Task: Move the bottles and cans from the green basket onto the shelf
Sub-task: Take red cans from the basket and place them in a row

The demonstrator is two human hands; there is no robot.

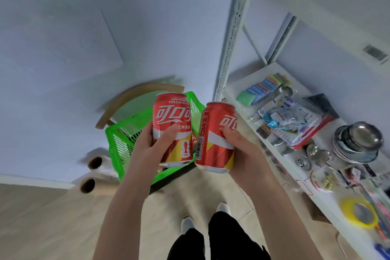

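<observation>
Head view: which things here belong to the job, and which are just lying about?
Job: left-hand can held by the left hand; right-hand can held by the right hand; green basket; shelf.
Lying about: sponges; steel bowls; yellow tape roll; paper rolls; chair.

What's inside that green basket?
The green basket shows its mesh walls and a red sliver of something between the left cola can and the right cola can. The left hand and its can cover most of the inside; the rest cannot be seen.
</observation>
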